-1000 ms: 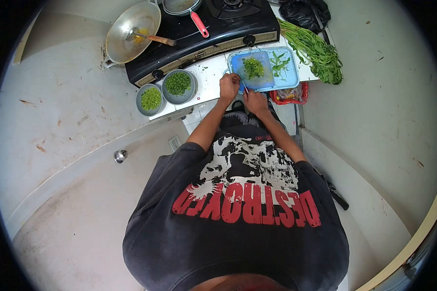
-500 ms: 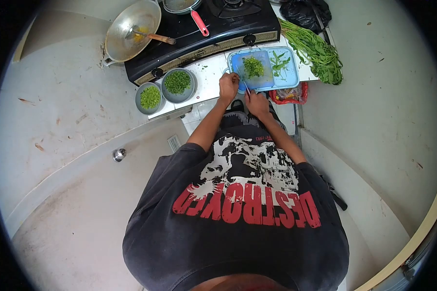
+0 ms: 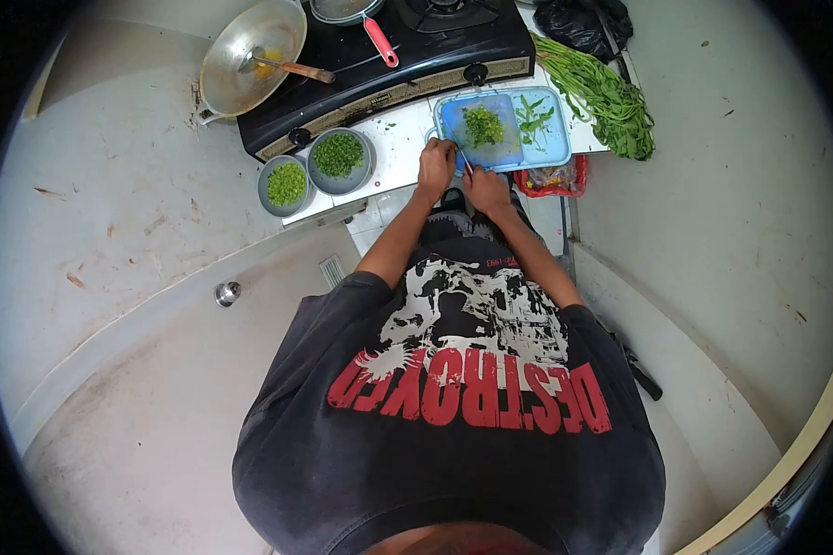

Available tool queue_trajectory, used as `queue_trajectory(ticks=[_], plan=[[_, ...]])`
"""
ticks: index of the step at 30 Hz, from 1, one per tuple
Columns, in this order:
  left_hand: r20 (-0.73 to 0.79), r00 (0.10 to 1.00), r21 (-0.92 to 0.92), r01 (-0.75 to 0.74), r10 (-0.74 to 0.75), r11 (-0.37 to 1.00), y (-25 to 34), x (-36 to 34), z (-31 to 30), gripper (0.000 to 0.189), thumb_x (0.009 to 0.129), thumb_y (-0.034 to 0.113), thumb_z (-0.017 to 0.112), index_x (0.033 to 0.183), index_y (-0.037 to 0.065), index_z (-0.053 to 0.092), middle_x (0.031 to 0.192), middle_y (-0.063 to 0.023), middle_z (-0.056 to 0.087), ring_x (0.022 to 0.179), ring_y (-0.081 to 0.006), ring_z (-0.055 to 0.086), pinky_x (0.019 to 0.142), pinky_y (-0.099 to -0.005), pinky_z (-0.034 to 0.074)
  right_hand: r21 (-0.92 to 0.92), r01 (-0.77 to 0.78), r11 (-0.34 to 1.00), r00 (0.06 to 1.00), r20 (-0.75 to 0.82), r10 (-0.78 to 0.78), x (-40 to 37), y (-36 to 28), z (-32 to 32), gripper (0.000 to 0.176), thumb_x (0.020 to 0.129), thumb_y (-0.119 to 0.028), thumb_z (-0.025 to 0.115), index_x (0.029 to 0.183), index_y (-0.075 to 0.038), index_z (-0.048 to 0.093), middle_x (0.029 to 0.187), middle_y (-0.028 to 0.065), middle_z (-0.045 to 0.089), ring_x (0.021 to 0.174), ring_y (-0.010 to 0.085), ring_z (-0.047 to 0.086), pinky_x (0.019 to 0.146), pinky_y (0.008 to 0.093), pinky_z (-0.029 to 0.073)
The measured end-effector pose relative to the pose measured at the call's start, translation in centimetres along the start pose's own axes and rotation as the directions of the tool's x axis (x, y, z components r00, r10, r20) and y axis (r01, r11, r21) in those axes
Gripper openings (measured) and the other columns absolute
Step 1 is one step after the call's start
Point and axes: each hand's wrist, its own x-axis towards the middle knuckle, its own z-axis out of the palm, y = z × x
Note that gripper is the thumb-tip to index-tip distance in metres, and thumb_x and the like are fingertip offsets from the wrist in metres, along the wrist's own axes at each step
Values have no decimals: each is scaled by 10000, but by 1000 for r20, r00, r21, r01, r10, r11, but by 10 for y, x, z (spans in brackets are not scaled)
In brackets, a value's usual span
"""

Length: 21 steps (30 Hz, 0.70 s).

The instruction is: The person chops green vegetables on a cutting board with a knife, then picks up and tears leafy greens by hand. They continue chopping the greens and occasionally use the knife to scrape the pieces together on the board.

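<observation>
My right hand (image 3: 488, 191) is closed round a knife (image 3: 466, 163), its thin blade pointing up and left over the front edge of a blue tray (image 3: 562, 153). At the tray's front left corner, my left hand (image 3: 437, 166) has its fingers pinched together close to the blade. What those fingers hold is too small to make out. Just beyond both hands, a heap of chopped greens (image 3: 482, 127) lies on a blue cutting board (image 3: 509, 153) inside the tray. Loose green leaves (image 3: 534, 118) lie in the tray's right part.
Two grey bowls of chopped greens, one dark (image 3: 338, 155) and one lighter (image 3: 287, 185), stand left on the counter. Behind is a black stove (image 3: 398, 88) with a wok (image 3: 241, 88) and a red-handled pan (image 3: 380, 43). A bundle of leafy stalks (image 3: 611, 106) and a red basket (image 3: 576, 178) are right.
My right hand has shifted slightly up and left with the knife, closer to my left hand. The left hand and the greens look almost unchanged.
</observation>
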Motion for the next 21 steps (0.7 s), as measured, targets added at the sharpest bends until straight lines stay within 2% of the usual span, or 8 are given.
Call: queue_trajectory(ticks=[5,9,12,21], plan=[[4,997,5,-74,74,997,-1,-3,-2,134,855,-11,627,939,-15,732,887,-210,629,817,-403,656,761,-465,544,25,-33,999,999,26,33,-4,3,-1,425,993,-387,516,995,10,668,852,294,694,813,472,692,772,570,556],[17,999,7,-46,45,999,-1,-1,-2,126,851,-6,630,928,-19,729,892,-210,634,814,-403,655,762,-465,543,9,-80,997,997,9,80,-13,5,-5,431,991,-398,508,1033,3,661,861,278,702,829,458,704,784,557,560],[7,999,2,-53,53,999,-4,-1,0,118,843,-6,636,917,-22,726,886,-210,636,810,-399,656,755,-463,543,10,-26,1000,1000,10,26,-12,5,-9,436,993,-396,515,1011,13,667,843,293,690,829,468,691,757,583,555],[-18,1000,-37,25,-26,999,-2,0,2,103,808,-41,649,891,-30,709,866,-206,637,778,-389,659,721,-451,540,-6,-23,1000,998,51,23,-13,1,-9,435,984,-401,519,1008,8,665,882,283,707,840,456,706,799,550,560]])
